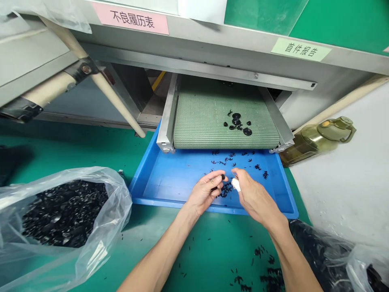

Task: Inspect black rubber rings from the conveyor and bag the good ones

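Over the tray (170,174), the left hand (204,191) pinches a black part (223,177) between thumb and fingertips; the part looks roundish (too small to tell a long axis or heading). Facing it at 3 o'clock, the right hand (253,194) has curled fingers at a white piece (236,185), its long axis from 10 to 4 o'clock (gripped or worn, I cannot tell). The belt (200,121) lies at 12, the bag (117,198) near 9.

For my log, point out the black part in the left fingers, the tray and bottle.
Black part (223,177), head view: its exposed surface.
Tray (167,174), head view: bare floor.
Bottle (305,142), head view: body's middle.
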### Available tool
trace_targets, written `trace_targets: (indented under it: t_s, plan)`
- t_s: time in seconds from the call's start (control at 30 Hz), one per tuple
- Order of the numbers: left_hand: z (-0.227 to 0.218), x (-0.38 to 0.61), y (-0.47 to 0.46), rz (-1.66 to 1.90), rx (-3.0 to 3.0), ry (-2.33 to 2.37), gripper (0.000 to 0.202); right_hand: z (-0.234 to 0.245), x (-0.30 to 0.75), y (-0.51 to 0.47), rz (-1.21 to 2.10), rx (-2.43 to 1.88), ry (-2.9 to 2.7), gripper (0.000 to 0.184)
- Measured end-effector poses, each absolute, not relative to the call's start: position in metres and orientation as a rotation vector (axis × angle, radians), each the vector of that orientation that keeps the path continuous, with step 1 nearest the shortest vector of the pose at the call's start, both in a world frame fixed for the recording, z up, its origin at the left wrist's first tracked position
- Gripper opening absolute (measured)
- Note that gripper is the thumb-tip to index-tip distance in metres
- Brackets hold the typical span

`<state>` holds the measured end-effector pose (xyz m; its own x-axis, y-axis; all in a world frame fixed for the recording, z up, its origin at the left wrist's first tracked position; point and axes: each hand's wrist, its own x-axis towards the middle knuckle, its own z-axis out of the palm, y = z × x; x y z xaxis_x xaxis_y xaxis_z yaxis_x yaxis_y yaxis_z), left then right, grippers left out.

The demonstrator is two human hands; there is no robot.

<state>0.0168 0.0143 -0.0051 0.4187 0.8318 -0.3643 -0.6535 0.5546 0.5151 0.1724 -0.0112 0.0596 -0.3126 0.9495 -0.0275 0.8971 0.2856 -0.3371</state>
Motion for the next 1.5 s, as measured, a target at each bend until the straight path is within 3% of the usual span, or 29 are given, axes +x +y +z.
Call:
trace_targets:
  t_s: [0.17,0.57,0.77,0.97,1.1,1.3,1.5]
  plan:
    - [-0.006,0.019,0.015,0.994,0.298,0.677,0.026,0.053,0.165,-0.017,0.295,-1.762,-2.399,0.042]
    - [-0.008,0.019,0.016,0.998,0.369,0.703,0.028,0.041,0.158,-0.014,-0.072,-1.847,-2.519,0.016]
    - [-0.005,0.021,0.016,1.008,0.427,0.79,0.032,0.041,0.156,-0.011,-0.066,-1.906,-2.562,0.018]
    - [-0.005,0.025,0.016,1.094,0.418,0.898,0.029,0.042,0.126,-0.009,0.277,-2.203,-2.279,0.02]
    - [-0.008,0.023,0.02,1.161,0.345,0.908,0.027,0.037,0.13,0.001,0.49,-2.14,-2.154,0.021]
    - [-0.007,0.018,0.03,1.153,0.07,0.812,0.014,0.018,0.223,0.028,0.215,-2.339,-2.041,0.03]
    - [0.001,0.013,0.025,1.111,0.05,0.746,0.018,0.006,0.262,0.052,0.169,-2.268,-2.041,0.037]
